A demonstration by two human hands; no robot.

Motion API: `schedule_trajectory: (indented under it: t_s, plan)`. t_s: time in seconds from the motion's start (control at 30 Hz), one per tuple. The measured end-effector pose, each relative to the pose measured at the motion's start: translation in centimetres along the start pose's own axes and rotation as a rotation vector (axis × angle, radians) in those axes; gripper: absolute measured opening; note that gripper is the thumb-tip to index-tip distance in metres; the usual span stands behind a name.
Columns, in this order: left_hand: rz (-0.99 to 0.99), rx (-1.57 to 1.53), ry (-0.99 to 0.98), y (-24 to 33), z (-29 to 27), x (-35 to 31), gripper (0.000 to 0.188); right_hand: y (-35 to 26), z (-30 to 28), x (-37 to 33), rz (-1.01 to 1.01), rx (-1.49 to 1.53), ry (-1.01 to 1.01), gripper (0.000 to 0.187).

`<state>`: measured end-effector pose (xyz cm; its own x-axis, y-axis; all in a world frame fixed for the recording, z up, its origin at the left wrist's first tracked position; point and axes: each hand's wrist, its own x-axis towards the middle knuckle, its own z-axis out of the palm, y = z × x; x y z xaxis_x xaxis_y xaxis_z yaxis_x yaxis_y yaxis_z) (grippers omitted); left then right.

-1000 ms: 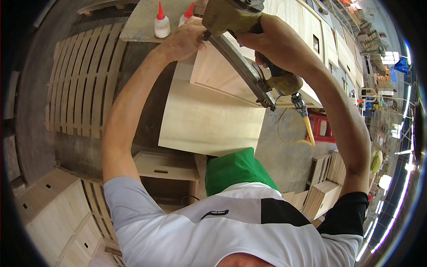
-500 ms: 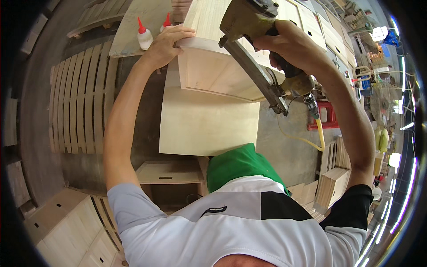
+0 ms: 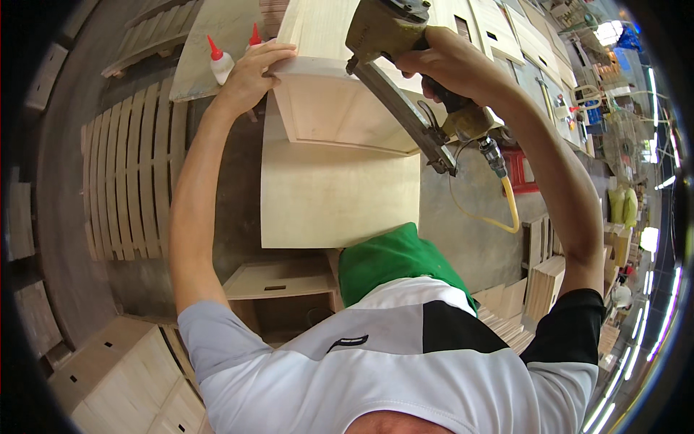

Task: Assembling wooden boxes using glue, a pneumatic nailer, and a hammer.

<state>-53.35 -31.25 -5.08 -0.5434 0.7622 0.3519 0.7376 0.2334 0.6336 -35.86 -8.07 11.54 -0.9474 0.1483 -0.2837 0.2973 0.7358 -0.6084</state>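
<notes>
My right hand (image 3: 457, 66) is wrapped round the handle of a pneumatic nail gun (image 3: 383, 35). The gun's long metal magazine slants down to the right in front of a pale wooden box (image 3: 340, 108). A yellow air hose (image 3: 512, 206) is coupled to the gun and loops below it. At the box's upper left corner, my left hand (image 3: 251, 78) grips the edge, fingers over the top and thumb at the front side. The gun's nose is hard to make out against the box top. Beneath the box lies a flat pale board (image 3: 340, 202).
Two white glue bottles with red tips, the nearer one (image 3: 221, 66) beside my left hand, stand on a board. A slatted pallet (image 3: 134, 173) lies left. A red plastic stool (image 3: 519, 172) stands right. Wooden cabinets (image 3: 123, 369) and stacked panels (image 3: 543, 288) are close to my body.
The box, both hands and the nail gun appear slightly higher and farther left, as the whole view has shifted a little. Both holds are unchanged.
</notes>
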Motion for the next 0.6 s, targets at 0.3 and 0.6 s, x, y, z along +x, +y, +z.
schedule_trajectory:
  t_s: [0.3, 0.6]
  plan:
    - [0.024, 0.062, -0.014, 0.8, -0.1, -0.2, 0.055, 5.1, -3.0, -5.6, 0.210, 0.088, 0.200, 0.026]
    - [-0.018, -0.036, -0.001, 1.2, 0.1, -0.2, 0.054, 7.0, -3.0, -5.8, 0.143, 0.140, 0.158, 0.024]
